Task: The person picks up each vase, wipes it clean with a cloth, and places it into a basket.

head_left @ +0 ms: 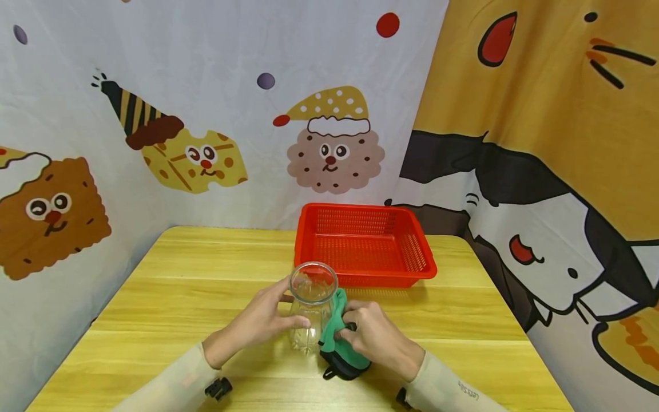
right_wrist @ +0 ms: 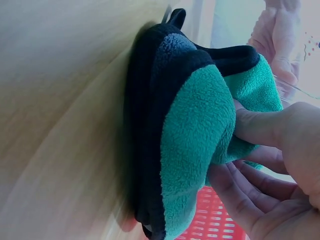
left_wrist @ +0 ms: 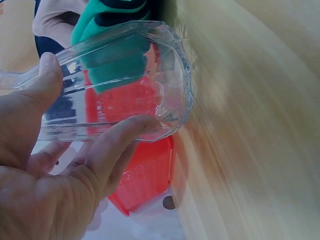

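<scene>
Left forearm in a pale sleeve comes in from the near edge of the wooden table (head_left: 170,269), angling up toward the middle. The left hand (head_left: 259,323) is wrapped round a clear glass jar (head_left: 310,312), thumb on one side and fingers curled across the ribbed wall. The left wrist view confirms it: the thumb lies along the upper side of the faceted glass jar (left_wrist: 125,75), the index finger (left_wrist: 120,140) runs along the lower side, and the left hand (left_wrist: 55,175) has the jar firmly held.

The jar stands upright, mouth open upward, a little nearer than the table's centre and just in front of the red basket. Between the two hands, that is where it sits.

Pressed against the jar's right side is a green and black microfibre cloth (head_left: 337,337), bunched up, its black part resting on the tabletop. The right hand (head_left: 373,337) grips it, fingers curled over the green pile, forearm coming in from the near right edge. In the right wrist view the cloth (right_wrist: 195,130) hangs in thick folds, black layer toward the wood, green layer pinched between the thumb and fingers of the right hand (right_wrist: 270,165).

Farther back, toward the far edge and right of centre, sits the empty red plastic basket (head_left: 309,240), well clear of both hands. Behind it hangs a cartoon-printed backdrop (head_left: 329,143).
</scene>
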The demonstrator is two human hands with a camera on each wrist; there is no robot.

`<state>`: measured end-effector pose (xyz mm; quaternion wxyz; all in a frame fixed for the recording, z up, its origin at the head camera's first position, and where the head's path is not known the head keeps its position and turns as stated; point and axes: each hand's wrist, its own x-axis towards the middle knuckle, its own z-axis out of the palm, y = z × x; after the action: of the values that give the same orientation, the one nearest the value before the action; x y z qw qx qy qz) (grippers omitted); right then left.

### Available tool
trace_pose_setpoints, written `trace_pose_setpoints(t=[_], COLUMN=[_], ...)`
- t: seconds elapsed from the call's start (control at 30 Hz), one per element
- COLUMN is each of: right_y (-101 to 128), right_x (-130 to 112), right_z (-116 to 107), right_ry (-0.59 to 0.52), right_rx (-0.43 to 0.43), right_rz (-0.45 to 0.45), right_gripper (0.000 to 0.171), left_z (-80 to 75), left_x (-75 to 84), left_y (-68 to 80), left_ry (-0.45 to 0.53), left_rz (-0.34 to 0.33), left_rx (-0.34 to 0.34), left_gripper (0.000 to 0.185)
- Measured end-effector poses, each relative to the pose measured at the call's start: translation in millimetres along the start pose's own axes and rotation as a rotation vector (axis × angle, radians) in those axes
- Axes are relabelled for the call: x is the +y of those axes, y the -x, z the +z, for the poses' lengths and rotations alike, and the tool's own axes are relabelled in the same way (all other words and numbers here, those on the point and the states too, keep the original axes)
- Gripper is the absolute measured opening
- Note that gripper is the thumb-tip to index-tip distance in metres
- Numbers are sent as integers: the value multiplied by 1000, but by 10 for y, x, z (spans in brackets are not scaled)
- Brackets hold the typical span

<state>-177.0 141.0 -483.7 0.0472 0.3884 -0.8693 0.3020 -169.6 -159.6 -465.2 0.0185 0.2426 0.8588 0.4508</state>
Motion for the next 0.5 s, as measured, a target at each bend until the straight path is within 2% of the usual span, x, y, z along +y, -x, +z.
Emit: trace_pose_setpoints(t=[0.2, 0.5], right_y=[-5, -25], right_x=[-10, -40], right_z=[0, -18], right_ry=[18, -21], right_rx=[79, 189], right_rz=[-47, -98], right_gripper=[5, 10], left_z=[11, 34], left_x=[2, -37], left_y=[5, 18], left_ry=[-11, -20], left_rz=[24, 26], left_rx=[11, 24], left_gripper=[100, 103])
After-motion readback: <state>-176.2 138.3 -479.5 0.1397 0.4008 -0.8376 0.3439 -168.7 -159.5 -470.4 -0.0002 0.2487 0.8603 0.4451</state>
